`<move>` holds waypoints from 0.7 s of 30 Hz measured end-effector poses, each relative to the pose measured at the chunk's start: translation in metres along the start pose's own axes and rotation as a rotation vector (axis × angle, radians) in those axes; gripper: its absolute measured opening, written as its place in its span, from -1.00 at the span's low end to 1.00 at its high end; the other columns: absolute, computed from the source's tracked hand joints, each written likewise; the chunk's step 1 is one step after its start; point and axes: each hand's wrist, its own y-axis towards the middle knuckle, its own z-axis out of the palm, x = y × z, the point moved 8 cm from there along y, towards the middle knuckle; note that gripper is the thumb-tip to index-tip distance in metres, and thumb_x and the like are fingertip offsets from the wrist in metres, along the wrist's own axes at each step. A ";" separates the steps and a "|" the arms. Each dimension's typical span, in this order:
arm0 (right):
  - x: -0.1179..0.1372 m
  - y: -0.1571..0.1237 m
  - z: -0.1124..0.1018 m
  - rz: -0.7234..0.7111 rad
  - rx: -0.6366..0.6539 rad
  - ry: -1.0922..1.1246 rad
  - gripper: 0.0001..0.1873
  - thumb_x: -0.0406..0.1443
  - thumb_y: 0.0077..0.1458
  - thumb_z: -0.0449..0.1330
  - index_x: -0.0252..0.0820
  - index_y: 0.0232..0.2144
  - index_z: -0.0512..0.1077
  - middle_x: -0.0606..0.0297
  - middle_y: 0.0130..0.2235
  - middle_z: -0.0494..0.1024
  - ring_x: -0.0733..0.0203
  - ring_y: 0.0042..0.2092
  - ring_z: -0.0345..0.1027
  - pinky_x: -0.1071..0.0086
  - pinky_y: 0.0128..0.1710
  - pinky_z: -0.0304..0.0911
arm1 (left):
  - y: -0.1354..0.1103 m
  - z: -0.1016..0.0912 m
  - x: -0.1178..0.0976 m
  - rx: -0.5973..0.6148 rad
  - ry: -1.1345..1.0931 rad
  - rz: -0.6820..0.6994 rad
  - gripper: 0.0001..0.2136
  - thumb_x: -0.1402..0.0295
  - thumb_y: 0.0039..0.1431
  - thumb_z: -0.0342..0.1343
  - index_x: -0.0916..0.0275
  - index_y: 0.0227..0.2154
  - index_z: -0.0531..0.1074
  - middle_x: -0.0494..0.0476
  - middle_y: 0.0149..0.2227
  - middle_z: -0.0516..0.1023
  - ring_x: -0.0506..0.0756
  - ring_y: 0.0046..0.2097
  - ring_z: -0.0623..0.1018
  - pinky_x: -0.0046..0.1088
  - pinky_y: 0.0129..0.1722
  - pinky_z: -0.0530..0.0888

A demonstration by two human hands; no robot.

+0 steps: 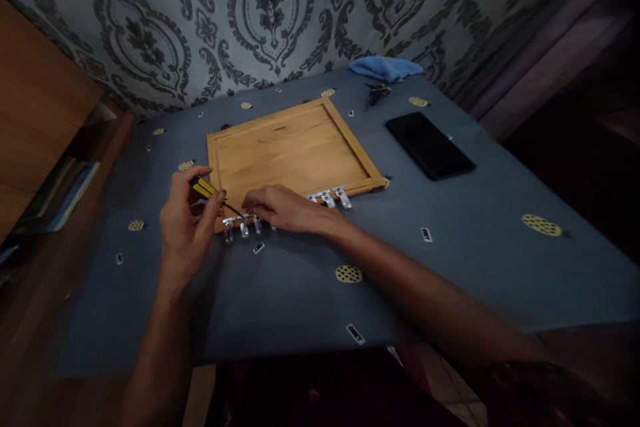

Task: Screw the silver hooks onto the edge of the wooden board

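My left hand (186,220) is closed around a yellow-and-black screwdriver (209,191), whose shaft slants down to the right. Its tip meets a silver metal hook rail (330,191) that lies along the near edge of a framed wooden board (285,147). Several hooks on the rail stick out towards me past the board's edge. My right hand (280,207) rests over the middle of the rail, fingers bent and pressing it against the board, close to the screwdriver tip. The palm hides part of the rail, and the screw itself is too small to make out.
A black phone (429,145) lies to the right of the board on the blue patterned tablecloth (480,240). Behind it are dark-handled pliers or cutters (377,92) and a blue cloth (386,69) by the papered wall. A wooden cabinet (45,87) stands at the left.
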 end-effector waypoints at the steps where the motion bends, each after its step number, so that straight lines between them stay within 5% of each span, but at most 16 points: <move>1: 0.000 0.000 0.000 0.000 0.002 -0.002 -0.73 -0.51 0.33 0.10 -0.28 -0.05 0.55 0.06 -0.02 0.70 0.12 0.01 0.56 0.32 0.00 0.33 | 0.000 -0.001 -0.001 -0.007 0.015 0.006 -0.72 0.26 0.29 0.24 0.06 0.03 0.43 0.04 -0.12 0.50 -0.02 -0.36 0.52 -0.46 -0.42 0.52; 21: -0.002 0.001 0.000 0.004 -0.014 0.001 -0.72 -0.52 0.31 0.11 -0.22 -0.07 0.56 0.13 -0.03 0.71 0.14 0.00 0.56 0.31 -0.01 0.35 | -0.001 -0.005 0.000 -0.007 0.074 0.039 -0.64 0.23 0.31 0.22 -0.01 0.14 0.43 0.09 -0.11 0.58 0.07 -0.32 0.58 -0.37 -0.36 0.53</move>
